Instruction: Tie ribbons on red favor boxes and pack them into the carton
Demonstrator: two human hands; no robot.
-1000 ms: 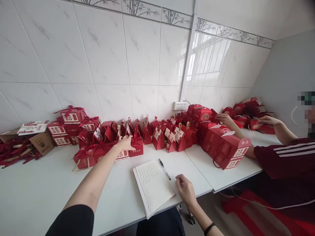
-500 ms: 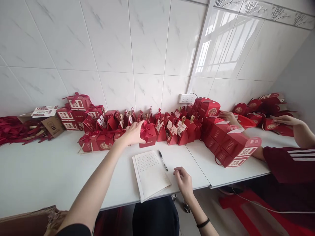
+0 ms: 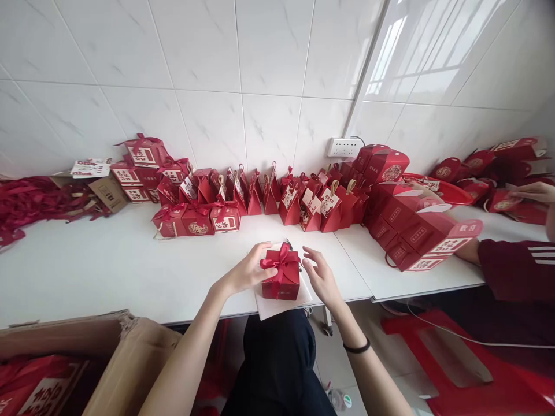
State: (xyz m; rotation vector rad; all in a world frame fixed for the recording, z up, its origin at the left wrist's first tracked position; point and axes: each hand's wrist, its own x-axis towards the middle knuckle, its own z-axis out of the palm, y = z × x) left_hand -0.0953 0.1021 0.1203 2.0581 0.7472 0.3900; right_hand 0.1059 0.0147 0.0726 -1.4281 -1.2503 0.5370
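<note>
A small red gift box (image 3: 287, 288) with a red ribbon bow on its lid is in front of me, over the notebook (image 3: 271, 309) that it largely covers. My left hand (image 3: 247, 271) holds the box at its left side, thumb across the lid near the bow and fingers at the back corner. My right hand (image 3: 323, 280) is just to the right of the box, fingers apart, with nothing in it. Behind the box, part of the pen shows.
Rows of red gift boxes (image 3: 197, 221) and peaked red bags (image 3: 289, 205) line the wall. Ribbons (image 3: 30, 199) heap at far left. Stacked red boxes (image 3: 411, 231) stand right, beside a co-worker's sleeve (image 3: 511, 274). An open carton (image 3: 134, 358) holding red boxes is at lower left.
My left hand has brought the bowed gift box from the back row toward me, over the notebook. My right hand has moved up beside it and its fingers have spread. The view has tilted down.
</note>
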